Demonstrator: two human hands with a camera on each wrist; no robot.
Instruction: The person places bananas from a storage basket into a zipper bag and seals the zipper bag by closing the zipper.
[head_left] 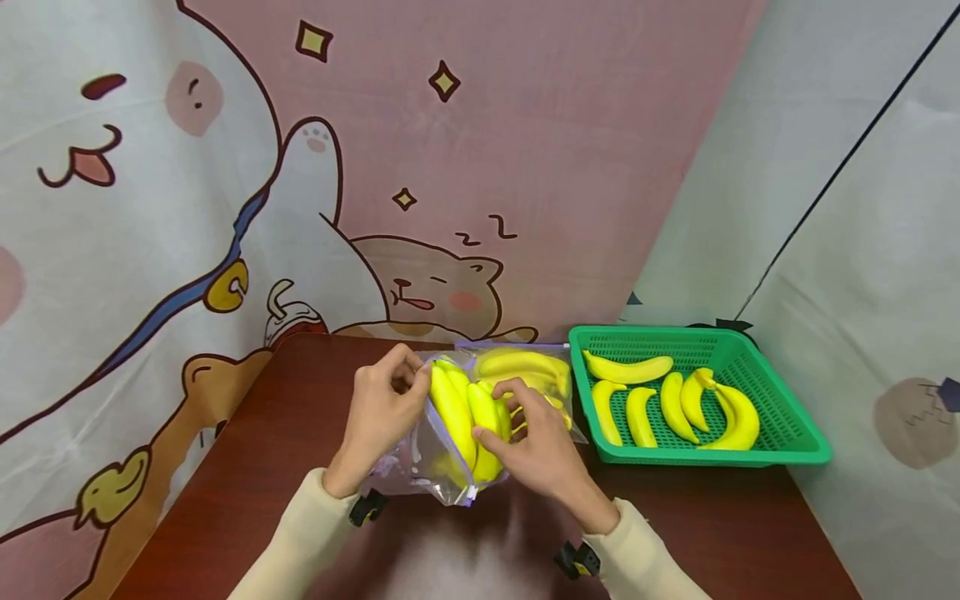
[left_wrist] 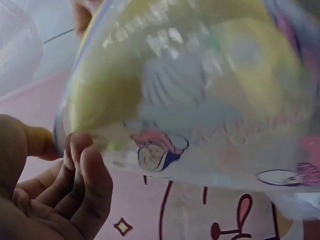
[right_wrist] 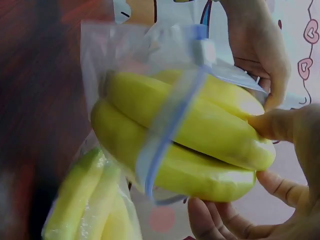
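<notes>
Cream sleeves (head_left: pixel 307 525) rose from the bottom edge of the frame; just below centre, our left hand (head_left: pixel 386 404) pinched the rim of the clear bag (head_left: pixel 431 454), while our right hand (head_left: pixel 543 442) was clamped, thumb and fingers, on the bananas (head_left: pixel 453 408); these lay immediately left of the right hand, the nearer one, their long axis running steeply from upper left to lower right; their lower ends sat inside the bag, while the upper tips stuck out past the zip strip (right_wrist: pixel 172 127); a filled bag (head_left: pixel 525 367) and the green basket (head_left: pixel 712 457) hemmed us in on the right; we had room over the table (head_left: pixel 247 467) at lower left.
</notes>
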